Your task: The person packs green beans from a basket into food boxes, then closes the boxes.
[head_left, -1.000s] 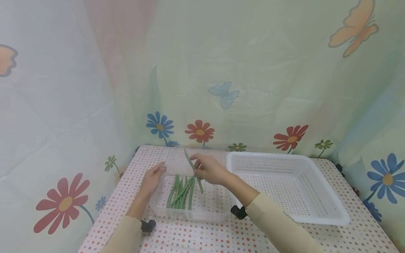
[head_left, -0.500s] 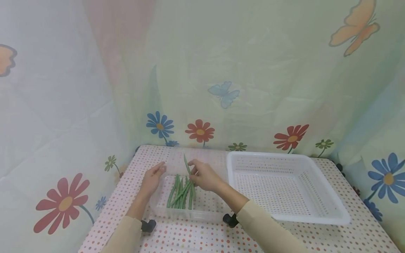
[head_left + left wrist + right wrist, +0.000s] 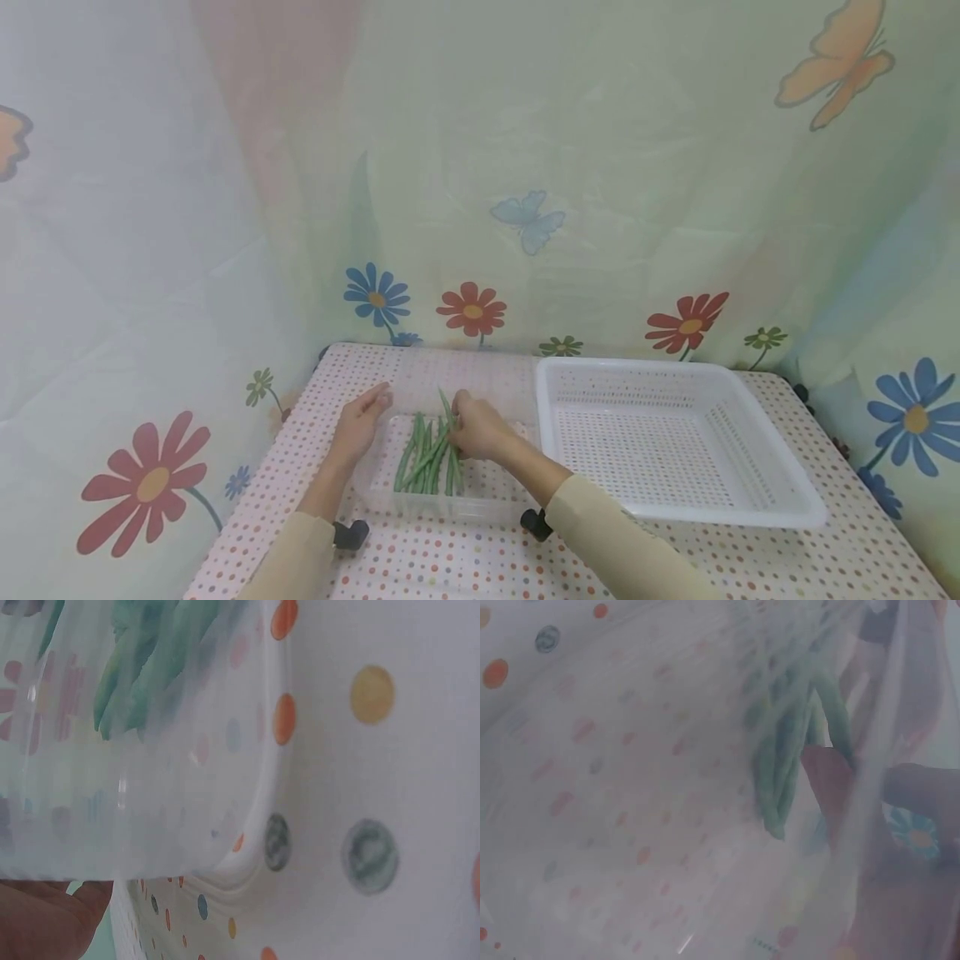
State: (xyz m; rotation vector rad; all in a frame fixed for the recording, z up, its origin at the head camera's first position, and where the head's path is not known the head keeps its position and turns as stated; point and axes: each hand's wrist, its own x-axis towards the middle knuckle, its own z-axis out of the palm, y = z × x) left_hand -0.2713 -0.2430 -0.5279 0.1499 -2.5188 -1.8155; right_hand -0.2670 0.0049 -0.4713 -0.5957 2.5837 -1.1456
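In the head view my right hand (image 3: 480, 428) pinches a green bean (image 3: 445, 405) over a clear plastic box (image 3: 491, 506). The bean slants, its upper end above my fingers and its lower end down among the other beans. Several green beans (image 3: 420, 463) lie lengthwise in the left half of the box, one crossing the rest. My left hand (image 3: 360, 423) stays at the box's left side, fingers fairly straight near the far left corner. Through the box wall in the right wrist view, the beans (image 3: 774, 772) and my right fingers look hazy. The left wrist view shows part of my left hand (image 3: 45, 922) beside the box.
A white perforated basket (image 3: 798, 500) stands just right of the box. Behind the box lies a clear flap (image 3: 465, 367) like an open lid. The table (image 3: 420, 567) has a dotted cover, and a flowered curtain (image 3: 600, 250) closes off the back and sides.
My right hand has moved down and slightly left with its green bean, from above the box to right beside the other beans. My left hand stays in place.
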